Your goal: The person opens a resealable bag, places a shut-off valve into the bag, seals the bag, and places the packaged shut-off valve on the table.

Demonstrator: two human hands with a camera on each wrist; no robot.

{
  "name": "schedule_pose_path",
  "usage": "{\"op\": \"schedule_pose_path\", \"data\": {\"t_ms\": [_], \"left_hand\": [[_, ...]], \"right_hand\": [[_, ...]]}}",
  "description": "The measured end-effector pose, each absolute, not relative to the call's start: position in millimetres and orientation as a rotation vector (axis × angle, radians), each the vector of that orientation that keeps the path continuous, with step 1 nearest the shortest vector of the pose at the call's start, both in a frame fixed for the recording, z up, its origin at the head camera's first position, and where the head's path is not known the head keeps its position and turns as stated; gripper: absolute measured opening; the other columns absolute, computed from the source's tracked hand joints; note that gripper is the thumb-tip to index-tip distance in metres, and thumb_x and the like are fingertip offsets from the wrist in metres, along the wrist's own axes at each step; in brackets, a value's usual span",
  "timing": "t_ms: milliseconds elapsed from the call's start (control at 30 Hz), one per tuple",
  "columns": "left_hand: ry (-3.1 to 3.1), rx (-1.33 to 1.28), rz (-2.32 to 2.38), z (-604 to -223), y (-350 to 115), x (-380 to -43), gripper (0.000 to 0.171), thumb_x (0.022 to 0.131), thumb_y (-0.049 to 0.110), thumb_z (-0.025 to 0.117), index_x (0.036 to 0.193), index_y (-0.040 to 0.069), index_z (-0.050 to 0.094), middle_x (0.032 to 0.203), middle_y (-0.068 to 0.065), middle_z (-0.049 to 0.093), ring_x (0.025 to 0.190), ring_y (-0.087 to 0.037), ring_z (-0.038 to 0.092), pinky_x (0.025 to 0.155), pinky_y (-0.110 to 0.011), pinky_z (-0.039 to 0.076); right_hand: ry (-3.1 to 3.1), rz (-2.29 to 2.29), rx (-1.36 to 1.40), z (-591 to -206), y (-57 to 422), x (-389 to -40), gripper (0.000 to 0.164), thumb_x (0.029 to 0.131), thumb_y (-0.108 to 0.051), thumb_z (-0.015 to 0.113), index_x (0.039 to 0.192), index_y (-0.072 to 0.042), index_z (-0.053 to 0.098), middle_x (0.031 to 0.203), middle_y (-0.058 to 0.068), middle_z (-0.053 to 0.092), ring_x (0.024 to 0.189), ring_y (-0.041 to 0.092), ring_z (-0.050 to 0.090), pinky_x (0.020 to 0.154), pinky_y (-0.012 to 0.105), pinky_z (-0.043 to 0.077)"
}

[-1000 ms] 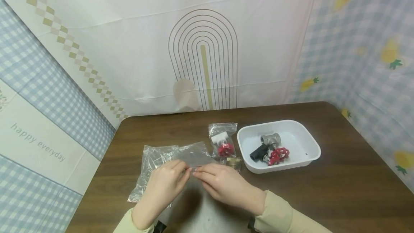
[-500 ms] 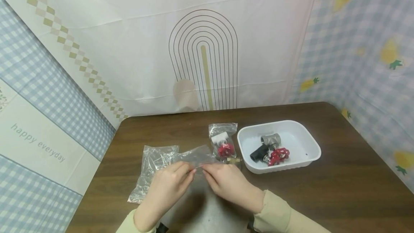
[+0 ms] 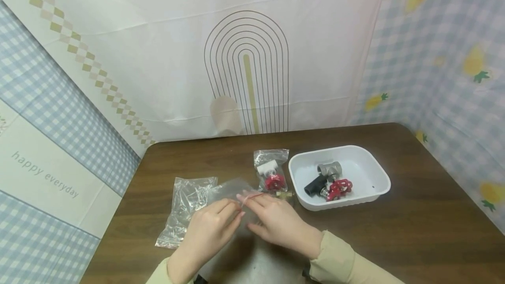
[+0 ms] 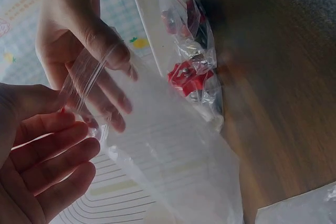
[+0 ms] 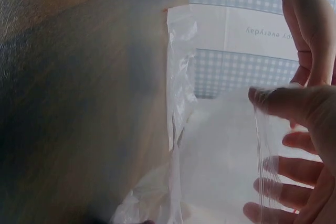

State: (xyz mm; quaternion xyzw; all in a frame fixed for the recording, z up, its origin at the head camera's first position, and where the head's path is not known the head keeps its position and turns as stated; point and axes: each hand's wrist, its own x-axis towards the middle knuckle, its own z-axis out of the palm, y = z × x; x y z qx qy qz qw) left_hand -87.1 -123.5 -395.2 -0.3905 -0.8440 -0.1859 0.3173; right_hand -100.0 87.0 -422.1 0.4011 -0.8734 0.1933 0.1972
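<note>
Both hands are at the mouth of a clear zip bag, which has a red line along its zip edge. My left hand pinches the zip edge between thumb and fingers. Across from it, my right hand has its thumb on one side of the edge and its fingers showing through the plastic; whether they are inside the bag I cannot tell. Nothing shows inside the bag. Just beyond the right hand lies a brass fitting, partly hidden. Behind it is a bagged valve with a red handwheel and white body.
Another flat clear bag lies on the brown table, left of the hands. At the right stands a white tray holding a metal fitting, a black pipe piece and red handwheels.
The hands first pinch the bag edge close together. Now the right fingers have spread and shifted along the edge, with its thumb apart, and the left hand has moved slightly right.
</note>
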Motion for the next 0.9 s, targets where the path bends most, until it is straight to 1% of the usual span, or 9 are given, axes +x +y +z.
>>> {"op": "schedule_pose_path", "data": {"t_ms": [67, 167, 300, 433, 533, 667, 733, 800, 900], "left_hand": [[-2.240, -1.026, -0.488, -395.2, -123.9, -85.9, 0.007, 0.087, 0.018, 0.071, 0.090, 0.012, 0.071, 0.088, 0.004, 0.070, 0.073, -0.010, 0.066, 0.062, -0.024, 0.057], [-2.236, -1.016, -0.488, -395.8, -124.1, -85.1, 0.005, 0.088, 0.017, 0.069, 0.088, 0.012, 0.069, 0.083, 0.005, 0.067, 0.067, -0.009, 0.061, 0.056, -0.021, 0.053], [-2.212, -0.979, -0.503, -396.4, -123.4, -84.9, 0.006, 0.089, 0.017, 0.067, 0.085, 0.013, 0.067, 0.077, 0.006, 0.062, 0.061, -0.008, 0.056, 0.051, -0.020, 0.049], [-2.210, -0.940, -0.522, -396.6, -122.6, -84.5, 0.009, 0.093, 0.019, 0.065, 0.084, 0.015, 0.067, 0.076, 0.007, 0.061, 0.058, -0.007, 0.054, 0.048, -0.019, 0.046], [-2.194, -0.925, -0.517, -396.8, -122.0, -83.9, 0.007, 0.090, 0.017, 0.067, 0.084, 0.015, 0.067, 0.075, 0.008, 0.061, 0.057, -0.006, 0.053, 0.047, -0.019, 0.045], [-2.189, -0.920, -0.499, -397.1, -122.5, -82.4, 0.004, 0.084, 0.014, 0.070, 0.082, 0.014, 0.066, 0.075, 0.008, 0.061, 0.057, -0.005, 0.053, 0.046, -0.018, 0.045], [-2.200, -0.923, -0.498, -397.3, -123.3, -81.6, 0.005, 0.084, 0.013, 0.070, 0.082, 0.014, 0.066, 0.075, 0.007, 0.061, 0.056, -0.005, 0.051, 0.045, -0.017, 0.043], [-2.207, -0.924, -0.499, -397.5, -123.7, -81.0, 0.005, 0.083, 0.012, 0.070, 0.082, 0.013, 0.066, 0.074, 0.006, 0.061, 0.056, -0.004, 0.050, 0.044, -0.015, 0.042], [-2.217, -0.927, -0.494, -398.1, -124.0, -80.3, 0.005, 0.083, 0.013, 0.070, 0.081, 0.014, 0.066, 0.074, 0.006, 0.061, 0.055, -0.003, 0.049, 0.044, -0.015, 0.041]], "right_hand": [[-2.424, 0.514, 1.153, -422.0, 87.8, -100.7, 0.071, 0.081, -0.035, 0.084, 0.141, -0.009, 0.057, 0.141, 0.012, 0.059, 0.125, 0.028, 0.060, 0.100, 0.043, 0.052], [-2.372, 0.483, 1.176, -422.3, 88.9, -101.4, 0.059, 0.083, -0.036, 0.082, 0.132, -0.009, 0.064, 0.139, 0.013, 0.060, 0.126, 0.028, 0.059, 0.103, 0.042, 0.050], [-2.282, 0.418, 1.229, -422.8, 88.6, -102.3, 0.035, 0.088, -0.031, 0.077, 0.117, -0.011, 0.073, 0.124, 0.005, 0.070, 0.117, 0.021, 0.065, 0.102, 0.036, 0.050], [-2.201, 0.250, 1.366, -425.0, 87.8, -102.9, 0.023, 0.089, -0.024, 0.075, 0.110, -0.014, 0.075, 0.108, -0.003, 0.074, 0.106, 0.015, 0.069, 0.100, 0.031, 0.051], [-2.162, 0.134, 1.410, -428.1, 89.7, -101.6, 0.027, 0.087, -0.016, 0.075, 0.114, -0.012, 0.073, 0.112, -0.001, 0.073, 0.107, 0.015, 0.069, 0.101, 0.030, 0.051], [-2.145, 0.110, 1.321, -428.6, 95.2, -100.8, 0.052, 0.075, -0.011, 0.081, 0.125, -0.008, 0.069, 0.125, 0.004, 0.069, 0.115, 0.018, 0.065, 0.103, 0.031, 0.049], [-2.126, 0.144, 1.271, -427.2, 97.4, -102.0, 0.056, 0.074, -0.013, 0.083, 0.128, -0.007, 0.067, 0.128, 0.006, 0.067, 0.117, 0.020, 0.064, 0.102, 0.033, 0.050], [-2.118, 0.184, 1.243, -425.4, 98.7, -103.1, 0.057, 0.075, -0.018, 0.084, 0.129, -0.007, 0.066, 0.130, 0.007, 0.066, 0.117, 0.021, 0.064, 0.102, 0.035, 0.051], [-2.121, 0.263, 1.217, -424.7, 98.5, -103.6, 0.049, 0.086, -0.024, 0.078, 0.130, -0.007, 0.066, 0.130, 0.008, 0.066, 0.117, 0.023, 0.064, 0.102, 0.037, 0.051]]}}
